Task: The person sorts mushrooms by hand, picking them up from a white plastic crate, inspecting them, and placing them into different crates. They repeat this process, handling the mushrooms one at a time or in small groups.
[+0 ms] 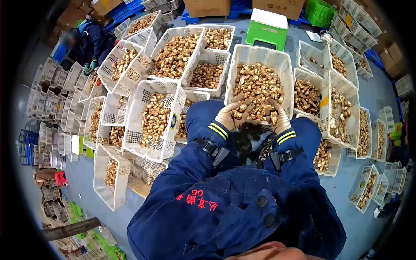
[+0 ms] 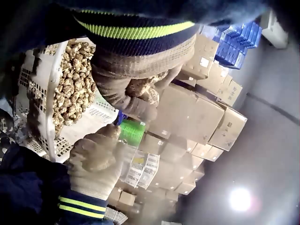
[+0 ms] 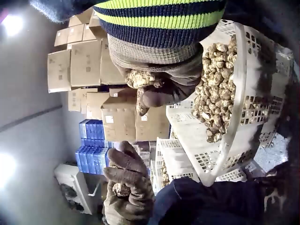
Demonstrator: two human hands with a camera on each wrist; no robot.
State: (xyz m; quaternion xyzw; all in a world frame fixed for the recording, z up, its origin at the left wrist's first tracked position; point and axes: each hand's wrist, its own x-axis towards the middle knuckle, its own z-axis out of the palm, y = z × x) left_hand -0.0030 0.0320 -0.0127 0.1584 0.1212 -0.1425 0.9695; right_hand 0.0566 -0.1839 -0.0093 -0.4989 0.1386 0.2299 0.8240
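The brown knobbly lumps (image 1: 259, 86) are heaped in the white crate (image 1: 260, 48) directly in front of the person, and two handfuls of them are held just above the near end of the heap. The gloved left hand (image 1: 233, 116) is curled round several lumps. The right hand (image 1: 278, 119) is likewise closed round a handful, which is confirmed by the wrist views. The work is judged to be only partly done: this crate is nearly full, and many neighbouring crates (image 1: 135, 130) are loaded with the same lumps. Stacked empty crates (image 1: 52, 104) are seen far to the left, and a green stool (image 1: 266, 28) is placed beyond the crate.
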